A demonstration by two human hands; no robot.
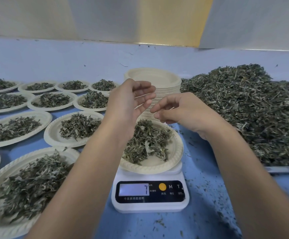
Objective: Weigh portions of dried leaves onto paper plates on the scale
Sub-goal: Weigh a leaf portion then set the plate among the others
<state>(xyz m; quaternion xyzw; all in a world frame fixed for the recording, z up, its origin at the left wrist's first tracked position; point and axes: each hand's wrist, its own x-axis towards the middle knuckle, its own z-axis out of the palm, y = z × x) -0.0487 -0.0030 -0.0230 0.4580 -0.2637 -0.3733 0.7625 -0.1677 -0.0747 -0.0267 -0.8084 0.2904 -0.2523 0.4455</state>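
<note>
A white digital scale (150,195) stands on the blue table, its display reading 7. On it sits a paper plate (173,157) holding a heap of dried leaves (145,140). My left hand (128,100) hovers above the plate, palm turned inward, fingers relaxed and holding nothing. My right hand (180,111) floats beside it over the plate's far edge, fingers loosely bent, nothing visible in them. A tall stack of unused paper plates (155,80) stands right behind both hands.
A big loose pile of dried leaves (250,109) covers the table on the right. Several filled plates (78,128) lie in rows on the left. Leaf crumbs dot the blue tabletop (200,204). A wall closes the far side.
</note>
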